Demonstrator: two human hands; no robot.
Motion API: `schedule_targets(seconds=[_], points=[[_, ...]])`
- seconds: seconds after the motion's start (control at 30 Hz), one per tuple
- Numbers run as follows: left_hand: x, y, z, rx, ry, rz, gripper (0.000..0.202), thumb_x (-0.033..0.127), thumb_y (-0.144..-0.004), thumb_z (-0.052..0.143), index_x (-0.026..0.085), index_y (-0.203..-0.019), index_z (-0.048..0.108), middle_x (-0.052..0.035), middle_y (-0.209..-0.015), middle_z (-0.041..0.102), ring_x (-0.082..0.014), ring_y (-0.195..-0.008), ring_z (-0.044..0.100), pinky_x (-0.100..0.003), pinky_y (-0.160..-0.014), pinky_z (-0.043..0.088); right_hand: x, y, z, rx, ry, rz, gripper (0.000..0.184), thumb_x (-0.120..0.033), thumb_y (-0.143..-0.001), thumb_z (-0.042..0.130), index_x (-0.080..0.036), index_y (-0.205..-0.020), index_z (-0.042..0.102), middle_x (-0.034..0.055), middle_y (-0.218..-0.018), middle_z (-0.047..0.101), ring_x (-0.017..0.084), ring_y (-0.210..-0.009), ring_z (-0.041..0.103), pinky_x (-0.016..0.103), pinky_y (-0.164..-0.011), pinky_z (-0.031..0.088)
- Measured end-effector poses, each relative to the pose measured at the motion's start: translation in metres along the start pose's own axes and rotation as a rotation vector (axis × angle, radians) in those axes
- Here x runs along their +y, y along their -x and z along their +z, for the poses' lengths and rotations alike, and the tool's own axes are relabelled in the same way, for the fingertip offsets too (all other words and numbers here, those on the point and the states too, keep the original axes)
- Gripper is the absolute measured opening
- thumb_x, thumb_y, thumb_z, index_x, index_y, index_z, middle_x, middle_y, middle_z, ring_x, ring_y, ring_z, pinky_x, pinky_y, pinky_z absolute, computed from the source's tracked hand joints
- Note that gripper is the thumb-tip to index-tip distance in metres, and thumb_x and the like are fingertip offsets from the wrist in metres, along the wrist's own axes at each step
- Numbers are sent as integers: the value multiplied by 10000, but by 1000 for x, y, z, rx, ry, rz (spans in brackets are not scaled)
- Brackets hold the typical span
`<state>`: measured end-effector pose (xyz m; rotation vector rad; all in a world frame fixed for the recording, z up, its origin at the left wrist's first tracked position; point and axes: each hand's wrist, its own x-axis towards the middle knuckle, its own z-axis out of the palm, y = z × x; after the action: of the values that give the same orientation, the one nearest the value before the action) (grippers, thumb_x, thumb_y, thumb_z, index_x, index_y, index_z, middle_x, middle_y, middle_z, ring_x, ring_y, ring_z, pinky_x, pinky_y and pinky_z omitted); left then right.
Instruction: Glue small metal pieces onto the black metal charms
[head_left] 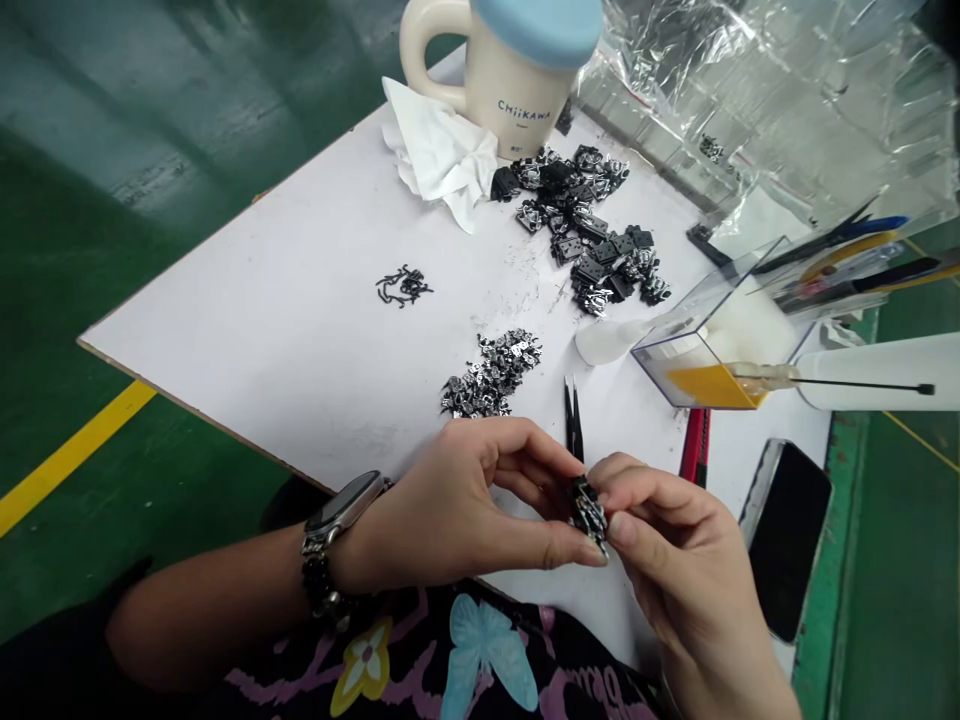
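Note:
Between the thumb and fingers of my left hand (465,500) is a small black part with metal contacts (589,515), held over the front of the white table. My right hand (675,540) pinches at the right side of that same part with thumb and index finger; whether a smaller piece sits in that pinch is hidden. Just beyond my hands lie black tweezers (574,415), points facing away. A heap of tiny metal pieces (491,375) is left of the tweezers. Farther off are a little pile of thin black pieces (405,286) and many similar black parts (592,225).
A cream mug (517,90) with a blue lid stands at the back beside a crumpled tissue (442,150). To the right are a clear pen holder (697,370), a white bottle (885,370), a red cutter (696,445) and a phone (787,540). Plastic bags (750,100) fill the far right.

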<state>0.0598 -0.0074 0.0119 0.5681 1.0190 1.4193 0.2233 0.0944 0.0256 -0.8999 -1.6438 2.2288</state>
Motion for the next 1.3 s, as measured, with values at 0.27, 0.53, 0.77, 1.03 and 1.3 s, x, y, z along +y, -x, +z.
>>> schedule_targets(seconds=[0.27,0.53,0.77,1.03,1.3], points=[[-3,2,-1,29,-53,83,363,55,-592,830,113,-899,646,-31,-829,694,-137,-742,674,-193,-715,573,4,0,3,13,35,-23,20,-253,-858,651,-268,-860,664,-12,-805,543,106,-765,508,200,-646,417],[-1,3,0,25,-71,119,357,53,-595,818,106,-903,644,-36,-833,691,-119,-734,663,-160,-701,558,4,0,8,9,87,-87,44,-259,-900,581,-252,-906,625,14,-830,484,123,-762,478,212,-626,403],[-1,5,0,-13,-92,131,357,72,-619,805,121,-929,634,-48,-825,696,-157,-753,672,-223,-723,573,2,2,7,-27,124,-132,33,-247,-891,587,-250,-900,618,16,-810,455,132,-747,465,229,-629,407],[-1,4,-1,-8,-76,123,362,50,-613,809,117,-924,637,-39,-834,693,-127,-754,664,-177,-726,560,3,1,8,4,122,-139,36,-259,-874,610,-241,-871,641,18,-765,475,135,-695,474,234,-562,395],[-2,4,0,19,-55,104,368,69,-598,828,115,-908,635,-38,-818,691,-136,-746,666,-189,-710,567,6,1,7,69,153,-179,60,-227,-873,612,-245,-876,670,27,-767,525,144,-713,506,247,-559,403]])
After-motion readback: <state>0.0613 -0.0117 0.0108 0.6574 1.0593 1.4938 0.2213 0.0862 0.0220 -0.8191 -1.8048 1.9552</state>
